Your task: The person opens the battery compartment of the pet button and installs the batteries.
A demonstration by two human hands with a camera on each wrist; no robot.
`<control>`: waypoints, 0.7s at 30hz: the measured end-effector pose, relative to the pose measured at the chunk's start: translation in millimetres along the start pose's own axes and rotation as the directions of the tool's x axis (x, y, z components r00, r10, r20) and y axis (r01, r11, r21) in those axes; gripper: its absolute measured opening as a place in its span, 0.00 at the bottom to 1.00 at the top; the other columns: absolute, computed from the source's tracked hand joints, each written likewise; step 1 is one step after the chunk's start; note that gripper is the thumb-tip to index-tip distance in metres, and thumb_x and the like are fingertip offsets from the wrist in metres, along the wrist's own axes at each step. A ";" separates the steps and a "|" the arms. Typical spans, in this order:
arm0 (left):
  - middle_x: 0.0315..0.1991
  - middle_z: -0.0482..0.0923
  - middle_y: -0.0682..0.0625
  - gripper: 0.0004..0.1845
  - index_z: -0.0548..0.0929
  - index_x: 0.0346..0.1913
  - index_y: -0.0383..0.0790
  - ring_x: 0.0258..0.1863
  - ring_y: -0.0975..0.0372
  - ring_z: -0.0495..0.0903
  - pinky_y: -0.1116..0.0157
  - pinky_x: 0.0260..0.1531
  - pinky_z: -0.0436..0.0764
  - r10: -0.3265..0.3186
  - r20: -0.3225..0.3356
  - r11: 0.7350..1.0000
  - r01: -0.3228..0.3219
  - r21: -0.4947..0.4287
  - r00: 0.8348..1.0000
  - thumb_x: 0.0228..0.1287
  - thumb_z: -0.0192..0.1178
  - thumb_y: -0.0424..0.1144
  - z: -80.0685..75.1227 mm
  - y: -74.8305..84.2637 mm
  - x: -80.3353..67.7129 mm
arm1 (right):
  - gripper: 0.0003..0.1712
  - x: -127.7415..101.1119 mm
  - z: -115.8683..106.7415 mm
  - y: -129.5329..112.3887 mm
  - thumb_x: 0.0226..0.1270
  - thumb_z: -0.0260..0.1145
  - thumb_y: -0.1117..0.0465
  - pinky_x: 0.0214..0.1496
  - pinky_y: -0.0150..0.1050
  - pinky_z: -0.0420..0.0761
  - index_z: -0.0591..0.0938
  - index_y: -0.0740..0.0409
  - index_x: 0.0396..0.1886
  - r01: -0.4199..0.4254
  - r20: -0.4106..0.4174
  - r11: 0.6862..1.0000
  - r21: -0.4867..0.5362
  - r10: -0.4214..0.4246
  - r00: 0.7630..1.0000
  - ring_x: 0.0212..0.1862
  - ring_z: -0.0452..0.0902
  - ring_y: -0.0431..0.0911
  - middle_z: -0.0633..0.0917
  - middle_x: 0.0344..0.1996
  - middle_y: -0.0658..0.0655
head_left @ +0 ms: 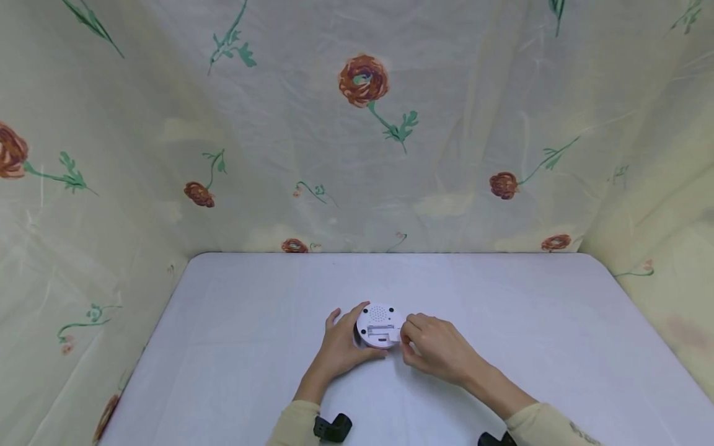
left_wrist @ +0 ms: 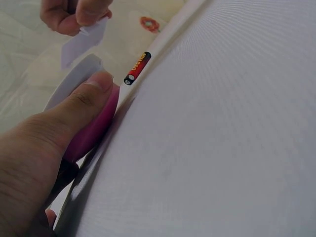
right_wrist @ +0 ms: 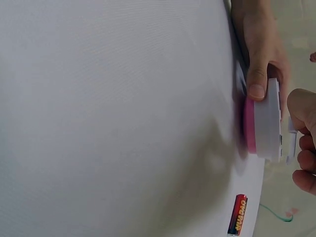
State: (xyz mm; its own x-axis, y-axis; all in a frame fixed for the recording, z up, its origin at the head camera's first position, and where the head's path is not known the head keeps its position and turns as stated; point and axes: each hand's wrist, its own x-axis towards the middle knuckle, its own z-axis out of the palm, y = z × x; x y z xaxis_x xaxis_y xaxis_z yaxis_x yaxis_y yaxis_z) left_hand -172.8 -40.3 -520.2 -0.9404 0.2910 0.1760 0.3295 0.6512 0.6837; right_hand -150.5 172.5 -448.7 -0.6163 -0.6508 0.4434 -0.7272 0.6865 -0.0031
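Currently, at the lower centre of the head frame, the left hand grips the rim of a round white-and-pink plastic device, its slotted white face up and its pink side toward the white bench. Just to the right, the right hand pinches a small flat white plastic cover beside that face. At lower right of the right wrist frame, a red-and-black cylindrical battery lies on the bench.

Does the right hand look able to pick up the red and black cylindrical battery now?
Probably not immediately: the right hand pinches a thin white plastic cover. Otherwise the way seems free; the battery lies uncovered.
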 end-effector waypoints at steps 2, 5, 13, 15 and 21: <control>0.61 0.75 0.50 0.54 0.61 0.70 0.49 0.62 0.58 0.73 0.49 0.71 0.47 0.003 -0.004 1.000 -0.003 -0.009 1.000 0.38 0.74 0.59 -0.3 0.1 -0.3 | 0.09 -2.4 0.7 -0.4 0.42 0.69 0.60 0.24 0.28 0.70 0.75 0.49 0.22 -0.003 -0.004 1.000 -0.004 0.003 1.000 0.24 0.63 0.33 0.72 0.21 0.42; 0.61 0.75 0.50 0.54 0.61 0.70 0.48 0.62 0.59 0.73 0.50 0.71 0.47 0.007 -0.003 1.000 -0.007 -0.013 1.000 0.38 0.74 0.60 -0.1 -0.1 -0.5 | 0.09 -5.7 1.2 -1.0 0.41 0.68 0.60 0.24 0.27 0.70 0.75 0.48 0.21 -0.008 -0.013 1.000 -0.009 0.008 1.000 0.24 0.62 0.33 0.71 0.21 0.42; 0.61 0.75 0.50 0.54 0.61 0.71 0.47 0.62 0.59 0.73 0.50 0.72 0.47 -0.001 0.006 1.000 0.001 0.001 1.000 0.38 0.74 0.59 -0.2 0.3 0.1 | 0.10 -11.8 0.1 -2.9 0.41 0.68 0.62 0.23 0.25 0.68 0.74 0.48 0.21 -0.021 -0.021 1.000 0.000 0.021 1.000 0.24 0.61 0.32 0.70 0.21 0.41; 0.61 0.75 0.50 0.54 0.61 0.71 0.47 0.62 0.59 0.73 0.50 0.72 0.47 -0.002 0.005 1.000 0.002 0.000 1.000 0.38 0.74 0.59 -0.6 0.5 0.1 | 0.11 -13.6 0.4 -3.6 0.40 0.69 0.62 0.23 0.25 0.68 0.74 0.48 0.21 -0.029 -0.019 1.000 0.005 0.030 0.999 0.24 0.61 0.33 0.70 0.21 0.41; 0.62 0.75 0.49 0.54 0.61 0.71 0.48 0.62 0.59 0.73 0.51 0.72 0.47 -0.001 0.008 1.000 0.001 0.002 1.000 0.39 0.74 0.59 -1.7 0.3 0.0 | 0.11 -19.5 2.7 -6.5 0.40 0.69 0.62 0.24 0.27 0.69 0.74 0.47 0.22 -0.058 -0.014 0.998 0.009 0.058 0.998 0.25 0.62 0.33 0.70 0.22 0.41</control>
State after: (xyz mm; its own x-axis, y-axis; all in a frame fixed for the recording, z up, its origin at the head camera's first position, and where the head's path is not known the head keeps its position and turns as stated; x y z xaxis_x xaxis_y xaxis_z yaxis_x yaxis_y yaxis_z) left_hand -172.8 -41.4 -518.8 -0.9401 0.2955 0.1699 0.3286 0.6532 0.6821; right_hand -134.5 179.8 -459.8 -0.6530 -0.6056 0.4548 -0.6932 0.7198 -0.0370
